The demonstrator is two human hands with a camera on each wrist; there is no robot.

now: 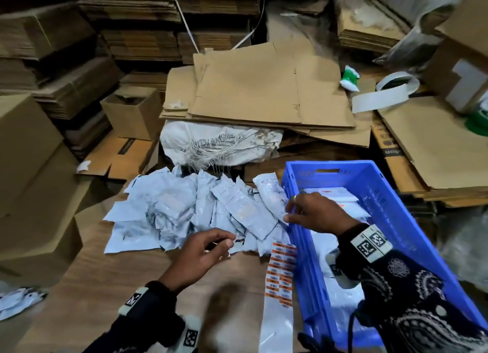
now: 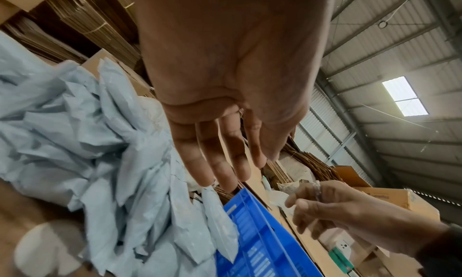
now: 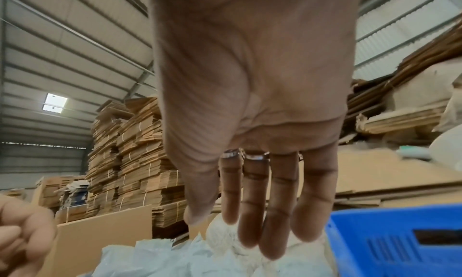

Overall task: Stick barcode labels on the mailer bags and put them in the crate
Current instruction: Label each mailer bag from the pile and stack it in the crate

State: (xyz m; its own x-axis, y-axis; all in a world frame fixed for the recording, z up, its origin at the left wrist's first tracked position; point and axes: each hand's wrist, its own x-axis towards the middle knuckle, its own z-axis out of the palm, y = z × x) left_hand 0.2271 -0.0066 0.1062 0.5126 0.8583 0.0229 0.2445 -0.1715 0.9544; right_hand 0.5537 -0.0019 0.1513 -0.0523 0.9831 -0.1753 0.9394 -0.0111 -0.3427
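Right, head view only: left hand (image 1: 203, 249) over the desk (image 1: 118, 286), thumb and forefinger closed on a small barcode label (image 1: 239, 240), just left of the label sheet (image 1: 281, 271). Sheet lying flat beside the left wall of the blue crate (image 1: 396, 220), rows of orange-and-white labels on its far half, near half blank.

Right hand (image 1: 314, 212) above the crate's left rim, fingers loose and spread, gripping nothing; fingertips near the rightmost bag of the pile of mailer bags (image 1: 184, 210). Contact not clear. A few white bags (image 1: 340, 194) lying flat inside the crate at its far end.

Left wrist view: left hand (image 2: 232, 64) seen from under the palm, label not visible; pile (image 2: 75, 143) to its left, crate corner (image 2: 262, 241) below, right hand (image 2: 337, 212) at lower right with a ring showing.

Right wrist view: right hand (image 3: 255, 103) with fingers hanging straight, two rings, nothing in them; bags (image 3: 162, 261) below, crate wall (image 3: 400, 241) to the right, left hand (image 3: 22, 232) curled at the lower left edge.

Both wrist views: metal roof and skylight (image 3: 53, 104), unseen from the head.

Behind the pile: white sack (image 1: 219, 147), flattened cartons (image 1: 264, 94) on top of it, small open box (image 1: 134, 110) at left, label roll (image 1: 396, 86) and green-white packet (image 1: 350, 78) at right. Strapped cardboard stacks (image 3: 140, 162) behind.
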